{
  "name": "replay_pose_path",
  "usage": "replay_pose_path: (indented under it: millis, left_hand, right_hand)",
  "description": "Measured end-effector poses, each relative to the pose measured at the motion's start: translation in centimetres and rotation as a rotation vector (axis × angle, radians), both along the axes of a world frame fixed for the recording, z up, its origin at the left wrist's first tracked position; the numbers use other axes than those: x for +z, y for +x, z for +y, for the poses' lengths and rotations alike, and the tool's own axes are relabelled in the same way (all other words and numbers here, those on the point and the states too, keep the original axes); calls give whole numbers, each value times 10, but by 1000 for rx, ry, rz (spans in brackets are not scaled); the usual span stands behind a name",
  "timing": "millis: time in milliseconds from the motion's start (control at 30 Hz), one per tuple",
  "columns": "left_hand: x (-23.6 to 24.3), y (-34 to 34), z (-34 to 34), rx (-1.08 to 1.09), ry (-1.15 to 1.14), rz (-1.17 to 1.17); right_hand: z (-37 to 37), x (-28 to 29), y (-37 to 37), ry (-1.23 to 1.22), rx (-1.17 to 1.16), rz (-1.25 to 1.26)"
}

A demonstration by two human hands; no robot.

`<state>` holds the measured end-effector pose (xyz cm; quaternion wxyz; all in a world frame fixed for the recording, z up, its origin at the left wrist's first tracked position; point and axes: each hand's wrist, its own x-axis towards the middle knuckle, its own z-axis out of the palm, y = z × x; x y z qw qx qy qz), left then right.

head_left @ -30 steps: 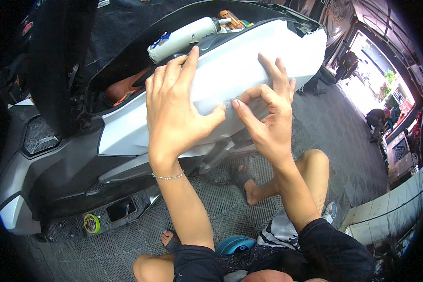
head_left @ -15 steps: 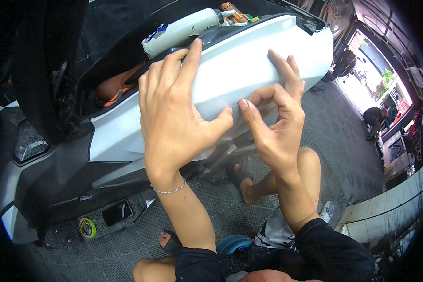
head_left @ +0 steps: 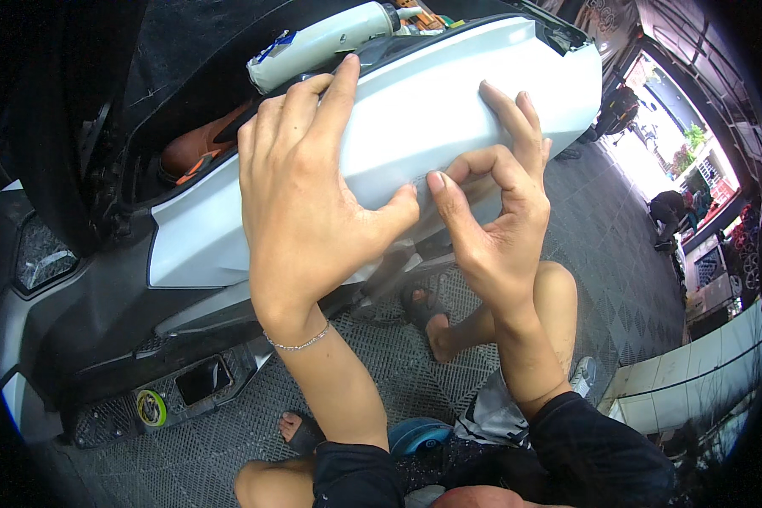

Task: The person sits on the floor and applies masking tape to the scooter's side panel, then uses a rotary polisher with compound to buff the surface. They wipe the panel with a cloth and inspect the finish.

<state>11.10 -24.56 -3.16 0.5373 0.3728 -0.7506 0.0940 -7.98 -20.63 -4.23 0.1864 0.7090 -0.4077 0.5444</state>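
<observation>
A glossy white side panel (head_left: 449, 93) of a scooter runs across the upper middle. My left hand (head_left: 300, 195) lies open over it, fingers spread toward its upper edge and thumb at the lower edge. On the right, my right hand (head_left: 504, 199) is closed in a pinch, thumb and index finger together at the panel's lower edge. Its other fingers rest against the white surface. What looks like clear film (head_left: 398, 258) hangs under that edge, and the pinch seems to be on it. The exact contact is partly hidden by my fingers.
Behind the panel, an open compartment holds a white bottle (head_left: 322, 51) and a brown shoe-like item (head_left: 199, 144). A phone (head_left: 203, 381) and a yellow-green tape roll (head_left: 151, 408) lie on the footboard (head_left: 102, 423). A white curved panel (head_left: 694, 372) stands at right.
The scooter and my left hand sit slightly farther left and higher in the picture. My right hand keeps its pinch, with its fingertips nearly in the same place.
</observation>
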Motion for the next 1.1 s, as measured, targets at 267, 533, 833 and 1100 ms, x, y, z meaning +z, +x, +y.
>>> replay_pose_path:
  millis: [267, 533, 833, 1100]
  left_hand:
    - [-1, 1, 0, -8, 1, 11]
    - [-2, 0, -1, -9, 3, 18]
    - [-1, -1, -1, -17, 0, 29]
    - [0, 0, 2, -24, 8, 42]
  right_hand:
    - [7, 4, 2, 97, -107, 51]
    - [4, 9, 1, -42, -127, 164]
    - [1, 11, -2, -65, -150, 182]
    - [7, 18, -3, -36, -119, 185]
